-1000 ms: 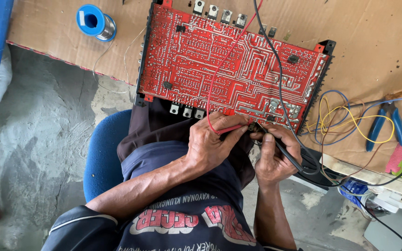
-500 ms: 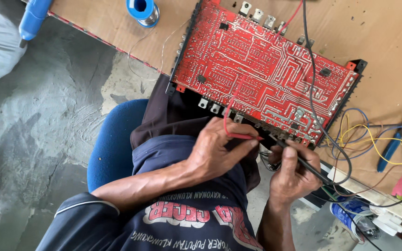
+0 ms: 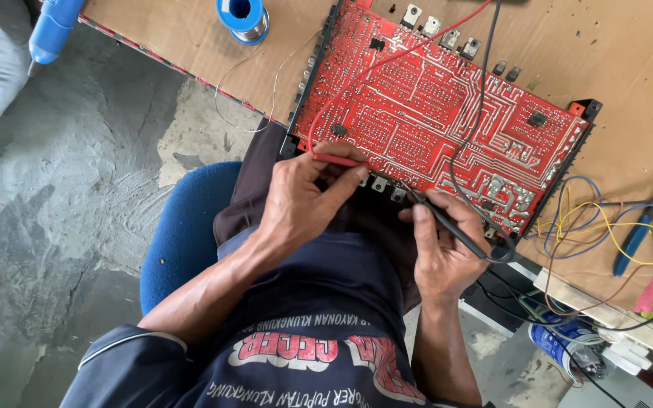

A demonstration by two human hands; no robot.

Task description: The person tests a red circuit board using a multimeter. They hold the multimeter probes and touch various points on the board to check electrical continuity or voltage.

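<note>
A large red circuit board point(image 3: 432, 121) lies solder side up on the brown table point(image 3: 629, 53), its near edge over my lap. My left hand point(image 3: 304, 200) is shut on a red test probe point(image 3: 335, 159), whose red lead runs up across the board. My right hand point(image 3: 444, 245) is shut on a black test probe point(image 3: 441, 219), with its tip at the board's near edge beside the metal tabs. A black lead runs from it over the board.
A blue spool of solder wire point(image 3: 245, 18) sits at the table's far left. A blue-handled tool point(image 3: 51, 30) hangs at top left. Blue-handled pliers point(image 3: 644, 234) and tangled coloured wires point(image 3: 591, 227) lie right. A blue chair seat point(image 3: 183, 227) is under me, over concrete floor.
Both hands have shifted left along the board's near edge with their probes. The camera view has moved, so the board now sits further right and higher.
</note>
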